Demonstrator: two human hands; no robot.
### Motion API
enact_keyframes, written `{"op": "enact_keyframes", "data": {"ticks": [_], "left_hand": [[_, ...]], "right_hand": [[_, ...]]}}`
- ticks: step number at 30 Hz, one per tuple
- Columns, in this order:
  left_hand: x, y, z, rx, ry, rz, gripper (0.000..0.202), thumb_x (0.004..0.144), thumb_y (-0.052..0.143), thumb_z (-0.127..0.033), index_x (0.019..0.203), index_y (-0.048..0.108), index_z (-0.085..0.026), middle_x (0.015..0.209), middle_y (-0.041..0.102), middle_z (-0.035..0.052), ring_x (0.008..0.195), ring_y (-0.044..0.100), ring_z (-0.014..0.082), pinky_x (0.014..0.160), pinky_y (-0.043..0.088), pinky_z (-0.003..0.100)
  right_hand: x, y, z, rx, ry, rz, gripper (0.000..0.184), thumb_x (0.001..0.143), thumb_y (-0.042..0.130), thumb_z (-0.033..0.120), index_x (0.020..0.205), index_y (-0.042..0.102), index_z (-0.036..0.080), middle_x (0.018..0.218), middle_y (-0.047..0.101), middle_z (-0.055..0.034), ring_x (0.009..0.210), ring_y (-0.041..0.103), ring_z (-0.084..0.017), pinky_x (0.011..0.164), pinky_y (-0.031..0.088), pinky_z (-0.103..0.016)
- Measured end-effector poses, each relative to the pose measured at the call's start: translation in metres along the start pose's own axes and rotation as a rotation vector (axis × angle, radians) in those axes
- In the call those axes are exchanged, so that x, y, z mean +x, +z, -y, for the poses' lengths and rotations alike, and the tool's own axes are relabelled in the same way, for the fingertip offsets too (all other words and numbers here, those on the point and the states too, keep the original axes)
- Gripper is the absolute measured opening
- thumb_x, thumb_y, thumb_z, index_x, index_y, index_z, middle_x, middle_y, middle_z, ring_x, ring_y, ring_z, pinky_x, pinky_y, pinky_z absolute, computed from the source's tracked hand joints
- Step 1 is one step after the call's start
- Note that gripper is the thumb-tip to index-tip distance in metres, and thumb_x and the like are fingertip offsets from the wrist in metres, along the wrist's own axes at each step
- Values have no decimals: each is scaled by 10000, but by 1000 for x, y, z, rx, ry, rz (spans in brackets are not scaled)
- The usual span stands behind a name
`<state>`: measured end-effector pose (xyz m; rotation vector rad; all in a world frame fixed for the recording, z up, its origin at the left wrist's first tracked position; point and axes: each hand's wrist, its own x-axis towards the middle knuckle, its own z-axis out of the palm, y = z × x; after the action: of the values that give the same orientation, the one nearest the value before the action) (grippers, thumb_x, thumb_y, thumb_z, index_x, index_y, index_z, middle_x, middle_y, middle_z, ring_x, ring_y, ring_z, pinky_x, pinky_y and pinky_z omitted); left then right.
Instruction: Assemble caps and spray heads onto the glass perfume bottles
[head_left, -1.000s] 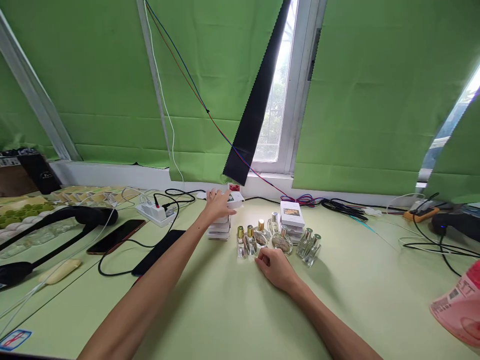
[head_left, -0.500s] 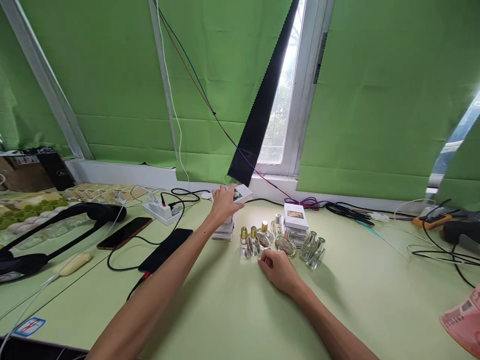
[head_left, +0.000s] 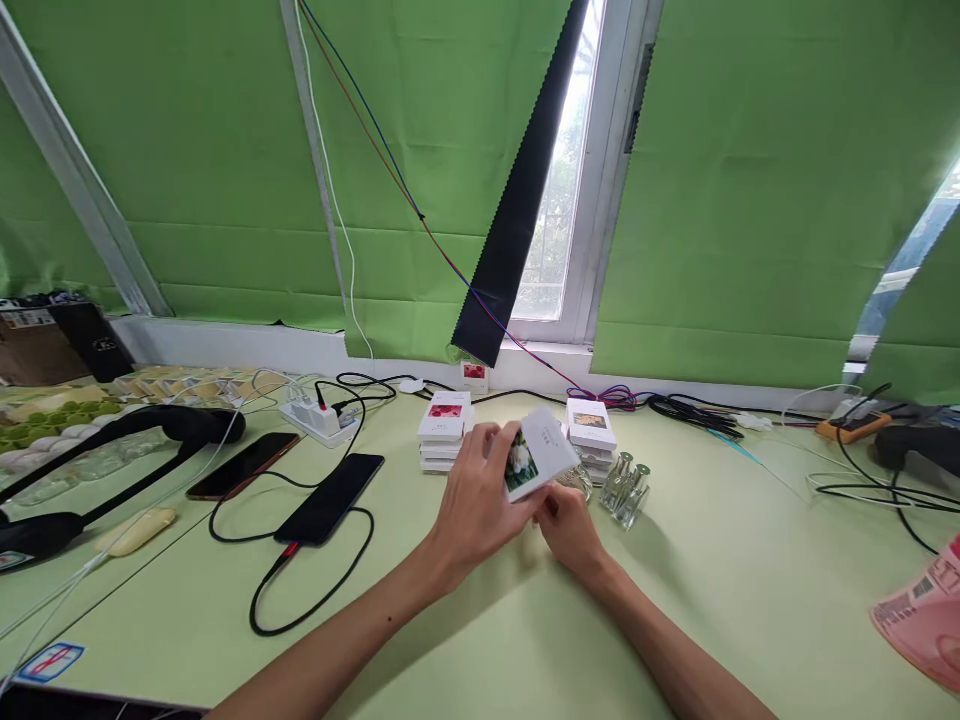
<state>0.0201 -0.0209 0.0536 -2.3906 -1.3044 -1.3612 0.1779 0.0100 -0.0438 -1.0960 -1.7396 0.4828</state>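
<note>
My left hand point(head_left: 476, 505) grips a small white box point(head_left: 536, 455) with a flower picture, held tilted above the green table point(head_left: 465, 650). My right hand point(head_left: 571, 528) sits just beneath the box with curled fingers; whether it touches the box or a bottle is hidden. Behind the hands, small glass perfume bottles point(head_left: 624, 488) stand on the table, several of them covered by the box and hands. A stack of white boxes with a red label point(head_left: 444, 430) lies to the left, another stack point(head_left: 591, 432) to the right.
Two phones point(head_left: 330, 500) point(head_left: 238, 466) with cables lie at the left, by a white power strip point(head_left: 316, 418) and a black neck-shaped device point(head_left: 127, 440). Black cables point(head_left: 870, 490) run along the right. A pink packet point(head_left: 926, 615) lies at the right edge. Green blinds cover the window.
My left hand lifted the top box off the left stack and brought it toward me over the bottles. My right hand stayed by the bottles, now under the box.
</note>
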Motion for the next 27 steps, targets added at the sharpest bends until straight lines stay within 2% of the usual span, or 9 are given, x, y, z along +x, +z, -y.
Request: {"op": "enact_keyframes", "data": {"ticks": [2,5,10,13,16,19,22,27], "left_hand": [[-11,7,8,10,7,-6,740,786,778,-341,1412,386,-291,1224,507,109,1092,577,304,862,543,409],[-21,13,16,-12,-52,1,788,776,789,-355,1431,355,-302,1225,514,109,1135,557,324,874,543,435],[-29,15,20,-55,-113,48,864,757,811,-351,1457,305,-305,1265,522,110,1158,550,327,895,536,449],[-32,19,23,-45,-135,52,889,764,810,-355,1473,275,-295,1277,515,117,1169,532,330,918,521,465],[-36,23,24,-34,-134,39,884,781,797,-353,1484,263,-302,1301,496,120,1187,511,334,934,507,478],[-38,27,23,-50,-126,42,866,797,770,-316,1495,259,-312,1309,484,118,1186,509,331,925,507,477],[-40,29,20,-63,-144,49,834,823,734,-324,1505,255,-298,1291,492,124,1169,517,329,899,519,468],[-42,30,18,-56,-155,38,810,842,713,-382,1503,256,-275,1309,497,134,1194,510,327,902,525,456]], "right_hand": [[1,-3,3,30,10,-98,268,890,460,322,645,488,216,555,568,-9,497,466,-139,510,339,-249],[2,-7,9,15,18,-183,280,921,444,337,679,511,213,582,575,-9,509,476,-140,530,358,-253],[-2,-10,21,122,51,-224,426,1033,311,445,764,542,209,554,535,14,465,462,-128,511,372,-246],[-5,-11,27,172,-19,-232,486,1054,249,468,803,568,200,546,529,15,447,464,-125,517,393,-255],[-6,-12,31,190,-72,-177,387,1032,345,459,896,594,196,573,551,21,457,490,-127,517,422,-256],[-6,-11,33,252,-69,-119,291,978,471,461,1014,585,196,713,630,-6,509,545,-131,462,430,-242],[-6,-10,34,280,-71,-94,286,944,533,433,1095,556,191,794,658,-21,527,562,-125,440,437,-236],[-6,-9,37,258,-52,-75,338,908,577,390,1184,506,208,905,692,-33,572,586,-123,493,481,-240]]}}
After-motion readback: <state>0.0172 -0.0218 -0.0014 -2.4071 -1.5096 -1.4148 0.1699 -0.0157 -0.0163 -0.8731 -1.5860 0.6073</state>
